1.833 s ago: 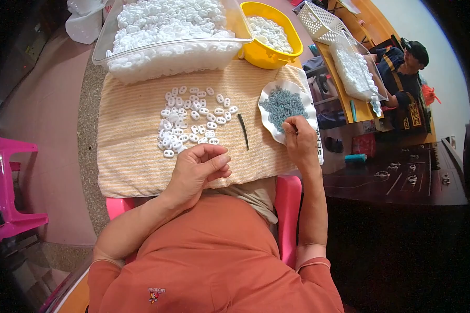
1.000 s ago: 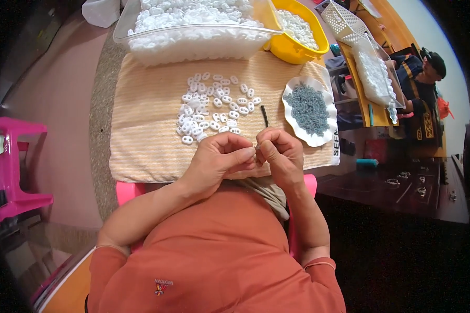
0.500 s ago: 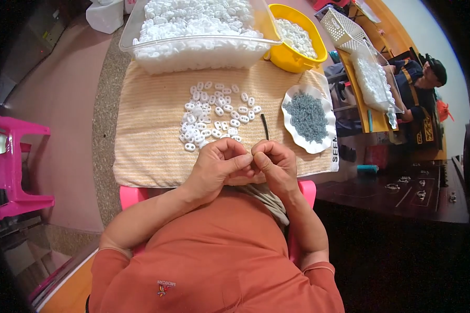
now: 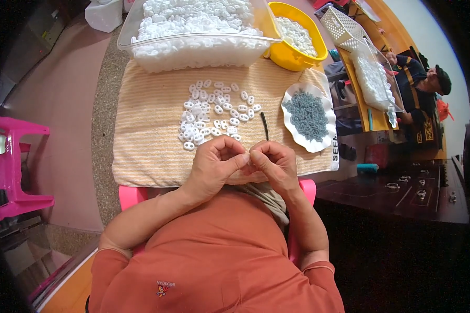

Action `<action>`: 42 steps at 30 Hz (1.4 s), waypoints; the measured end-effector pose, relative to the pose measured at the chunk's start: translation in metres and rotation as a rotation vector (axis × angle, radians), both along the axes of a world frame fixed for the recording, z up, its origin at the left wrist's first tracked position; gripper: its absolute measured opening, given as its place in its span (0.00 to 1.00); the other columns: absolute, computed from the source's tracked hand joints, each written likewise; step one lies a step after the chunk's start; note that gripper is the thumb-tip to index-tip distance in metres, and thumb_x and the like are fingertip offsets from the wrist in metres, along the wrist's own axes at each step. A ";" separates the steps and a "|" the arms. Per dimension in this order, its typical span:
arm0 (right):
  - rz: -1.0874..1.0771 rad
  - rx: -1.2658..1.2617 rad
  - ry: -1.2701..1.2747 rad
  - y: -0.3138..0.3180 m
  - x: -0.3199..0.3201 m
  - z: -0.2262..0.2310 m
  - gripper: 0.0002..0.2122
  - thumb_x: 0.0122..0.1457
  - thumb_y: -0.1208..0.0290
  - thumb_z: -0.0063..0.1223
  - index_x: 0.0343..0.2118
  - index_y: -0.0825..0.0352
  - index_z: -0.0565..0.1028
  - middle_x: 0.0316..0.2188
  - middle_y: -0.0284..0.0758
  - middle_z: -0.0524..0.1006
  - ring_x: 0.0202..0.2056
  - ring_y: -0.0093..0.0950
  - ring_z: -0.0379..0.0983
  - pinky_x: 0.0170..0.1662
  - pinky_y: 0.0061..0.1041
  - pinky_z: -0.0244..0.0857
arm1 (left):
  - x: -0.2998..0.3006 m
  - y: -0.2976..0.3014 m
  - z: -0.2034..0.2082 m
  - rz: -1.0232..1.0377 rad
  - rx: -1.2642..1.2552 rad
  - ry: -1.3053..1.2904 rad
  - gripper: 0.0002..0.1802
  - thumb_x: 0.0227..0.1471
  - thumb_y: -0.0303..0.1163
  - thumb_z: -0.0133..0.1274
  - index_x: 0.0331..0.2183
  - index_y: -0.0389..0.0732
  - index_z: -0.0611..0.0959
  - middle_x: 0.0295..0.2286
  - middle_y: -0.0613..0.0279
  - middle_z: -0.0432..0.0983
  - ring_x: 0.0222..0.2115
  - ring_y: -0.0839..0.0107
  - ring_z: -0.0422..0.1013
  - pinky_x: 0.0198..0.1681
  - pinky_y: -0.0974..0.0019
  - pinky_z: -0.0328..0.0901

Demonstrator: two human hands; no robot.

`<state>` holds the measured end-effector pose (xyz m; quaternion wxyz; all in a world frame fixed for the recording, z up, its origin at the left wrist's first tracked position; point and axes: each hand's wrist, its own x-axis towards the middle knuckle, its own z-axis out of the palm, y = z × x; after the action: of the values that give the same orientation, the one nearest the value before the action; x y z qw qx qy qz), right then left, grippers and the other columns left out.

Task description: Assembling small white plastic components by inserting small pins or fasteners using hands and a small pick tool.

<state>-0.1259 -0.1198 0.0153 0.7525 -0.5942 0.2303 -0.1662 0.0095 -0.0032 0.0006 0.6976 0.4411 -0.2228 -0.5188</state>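
At the near edge of the towel-covered table, my left hand [image 4: 214,164] and my right hand [image 4: 277,163] meet with fingertips pinched together. Whatever they hold between them is too small and hidden to make out. Just beyond the left hand lie several loose white oval plastic pieces with two holes [image 4: 219,110]. A thin black stick [image 4: 265,127] rests on the towel beyond the right hand. Farther right, a white dish with a wavy rim [image 4: 296,142] holds a heap of small grey-blue parts [image 4: 308,116].
A clear bin [image 4: 203,56] full of white pieces stands at the far side, beside a yellow basin [image 4: 292,62] with more. Under everything is a striped towel [image 4: 151,125]. A pink stool [image 4: 15,167] is on the left. At another table, a person [image 4: 420,83] sits by a similar bin [image 4: 371,78].
My hands stay together in nearly the same place, with slight finger movement. The person at the other table has shifted a little, an arm now raised over the bin.
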 end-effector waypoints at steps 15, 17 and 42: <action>0.032 -0.285 0.072 0.000 -0.002 -0.002 0.05 0.62 0.76 0.49 0.34 0.72 0.71 0.29 0.33 0.74 0.29 0.18 0.73 0.33 0.17 0.70 | -0.002 -0.001 -0.002 0.063 0.043 -0.070 0.05 0.52 0.25 0.57 0.32 0.36 0.77 0.26 0.67 0.75 0.27 0.83 0.70 0.31 0.78 0.66; 0.035 -0.374 0.075 -0.001 -0.002 -0.002 0.04 0.62 0.76 0.49 0.35 0.73 0.71 0.29 0.34 0.74 0.29 0.18 0.74 0.33 0.17 0.70 | -0.001 -0.002 0.000 0.062 0.038 -0.058 0.05 0.52 0.25 0.57 0.32 0.36 0.77 0.26 0.67 0.75 0.27 0.82 0.70 0.31 0.78 0.66; -0.125 -1.203 0.284 -0.055 -0.007 0.002 0.04 0.53 0.82 0.53 0.32 0.72 0.73 0.27 0.43 0.73 0.28 0.40 0.71 0.32 0.30 0.65 | 0.000 -0.003 -0.001 0.034 0.065 0.037 0.04 0.52 0.24 0.56 0.31 0.37 0.76 0.26 0.67 0.74 0.27 0.81 0.71 0.33 0.75 0.69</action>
<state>-0.1328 -0.1752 0.0170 0.2366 -0.9159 0.2286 -0.2300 0.0090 -0.0059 -0.0003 0.6958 0.4575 -0.1853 -0.5218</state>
